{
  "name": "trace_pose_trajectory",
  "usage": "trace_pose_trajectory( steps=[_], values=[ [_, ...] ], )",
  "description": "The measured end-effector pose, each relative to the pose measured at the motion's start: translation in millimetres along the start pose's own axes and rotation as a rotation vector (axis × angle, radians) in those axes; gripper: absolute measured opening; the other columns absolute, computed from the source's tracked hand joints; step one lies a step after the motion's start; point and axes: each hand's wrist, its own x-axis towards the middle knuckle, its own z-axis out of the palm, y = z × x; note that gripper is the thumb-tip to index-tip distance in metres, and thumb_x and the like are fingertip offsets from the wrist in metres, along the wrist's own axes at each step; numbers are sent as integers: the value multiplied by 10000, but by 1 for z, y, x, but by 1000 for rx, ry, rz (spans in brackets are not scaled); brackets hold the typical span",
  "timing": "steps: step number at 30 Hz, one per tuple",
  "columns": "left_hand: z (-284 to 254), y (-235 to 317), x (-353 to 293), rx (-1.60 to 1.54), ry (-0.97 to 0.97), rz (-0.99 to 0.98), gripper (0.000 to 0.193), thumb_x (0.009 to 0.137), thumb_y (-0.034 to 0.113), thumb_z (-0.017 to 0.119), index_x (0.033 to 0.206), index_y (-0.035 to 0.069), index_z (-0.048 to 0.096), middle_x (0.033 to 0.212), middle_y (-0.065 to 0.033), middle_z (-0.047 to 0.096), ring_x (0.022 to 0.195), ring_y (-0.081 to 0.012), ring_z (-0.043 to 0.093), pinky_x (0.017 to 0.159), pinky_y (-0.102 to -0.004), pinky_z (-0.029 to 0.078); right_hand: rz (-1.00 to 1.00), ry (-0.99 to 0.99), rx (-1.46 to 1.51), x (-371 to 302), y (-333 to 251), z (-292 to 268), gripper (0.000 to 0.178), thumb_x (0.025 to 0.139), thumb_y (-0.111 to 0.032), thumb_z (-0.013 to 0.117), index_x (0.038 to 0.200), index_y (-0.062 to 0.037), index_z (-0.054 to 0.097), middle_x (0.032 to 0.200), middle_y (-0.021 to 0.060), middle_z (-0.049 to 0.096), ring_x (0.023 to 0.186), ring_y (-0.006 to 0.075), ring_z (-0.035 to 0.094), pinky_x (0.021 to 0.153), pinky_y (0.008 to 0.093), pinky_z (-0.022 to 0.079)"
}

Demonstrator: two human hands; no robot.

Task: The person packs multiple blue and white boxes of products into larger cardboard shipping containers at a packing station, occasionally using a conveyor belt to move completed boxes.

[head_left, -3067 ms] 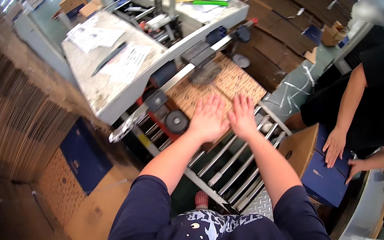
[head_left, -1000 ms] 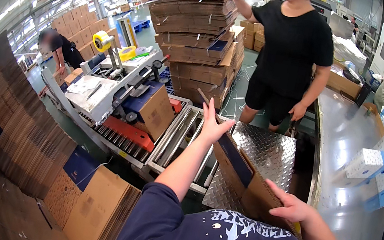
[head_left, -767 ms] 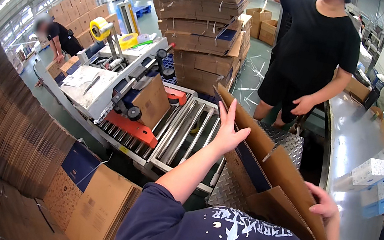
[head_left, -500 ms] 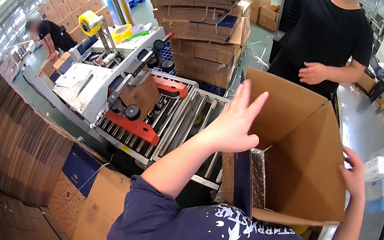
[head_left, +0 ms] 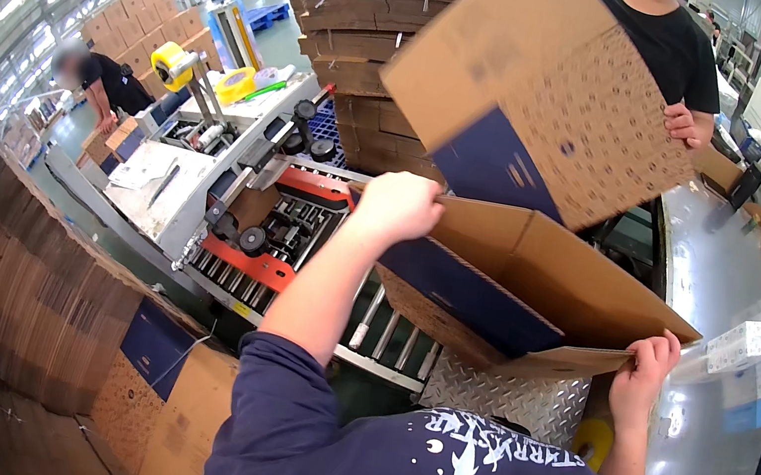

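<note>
In front of me a brown cardboard box (head_left: 582, 296) stands partly opened out, its dark blue printed side toward me. Its walls lean together, so the opening is a narrow slanted shape. My left hand (head_left: 409, 208) is closed round the box's left corner. My right hand (head_left: 648, 371) grips the edge at the right corner, fingers over the rim. Beneath the box lies a diamond-patterned metal plate (head_left: 514, 403). Just beyond, a co-worker's hand (head_left: 687, 126) holds up a large flat carton (head_left: 532, 57), brown with a blue patch.
To the left is a carton-taping machine (head_left: 258, 187) with red guides and a roller conveyor (head_left: 381, 333). Tall stacks of flattened cartons (head_left: 361, 53) stand behind and at the left. A metal table (head_left: 720, 284) runs along the right, with white-and-blue packs (head_left: 749, 350) beside it.
My left hand, earlier raised with fingers spread, now grips a box corner. The squared box is gone from my front; a narrower, part-folded one is there. The co-worker now holds up a flat carton.
</note>
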Motion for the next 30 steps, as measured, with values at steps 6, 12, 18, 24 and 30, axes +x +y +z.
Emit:
trace_pose_trajectory(
  steps=[6, 12, 18, 24, 30],
  values=[
    [-50, 19, 4, 143, -463, 49, 331, 843, 347, 589, 915, 43, 697, 913, -142, 687, 883, -299, 654, 776, -410, 512, -390, -397, 756, 67, 34, -38, 164, 461, 62, 513, 490, -99, 521, 609, 21, 514, 901, 294, 512, 840, 375, 422],
    [20, 132, -36, 187, -983, 530, 853, 775, 596, 620, 1336, -9, 401, 1215, -267, 541, 1090, -382, 554, 920, -407, 453, -373, -868, 369, 24, 26, 93, 582, 705, -118, 616, 1276, -185, 519, 1383, 152, 414, 1356, 288, 305, 1120, 535, 151],
    [9, 136, -53, -140, -1256, 537, 828, 735, 542, 690, 1396, 135, 401, 1398, -191, 419, 1268, -316, 435, 1087, -451, 290, -272, -1286, 263, 70, 93, 42, 562, 726, -375, 672, 1200, -83, 592, 1426, 146, 396, 1340, 276, 336, 1082, 489, 269],
    [120, 126, -41, 45, -280, 316, 1026, 628, 663, 688, 1418, 113, 331, 1491, -164, 256, 1389, -338, 219, 1059, -605, 238, -249, -493, -155, 156, 76, 41, 329, 742, -205, 625, 1026, -45, 582, 864, 157, 617, 839, 353, 590, 802, 442, 463],
    [144, 50, -64, -881, -444, -426, 851, 693, 273, 785, 1352, -50, 353, 1391, -227, 408, 1272, -291, 428, 1036, -358, 373, -358, -599, 226, -9, 53, 27, 543, 801, -380, 609, 1238, -73, 510, 1252, 160, 508, 1193, 312, 467, 1009, 462, 350]
  ],
)
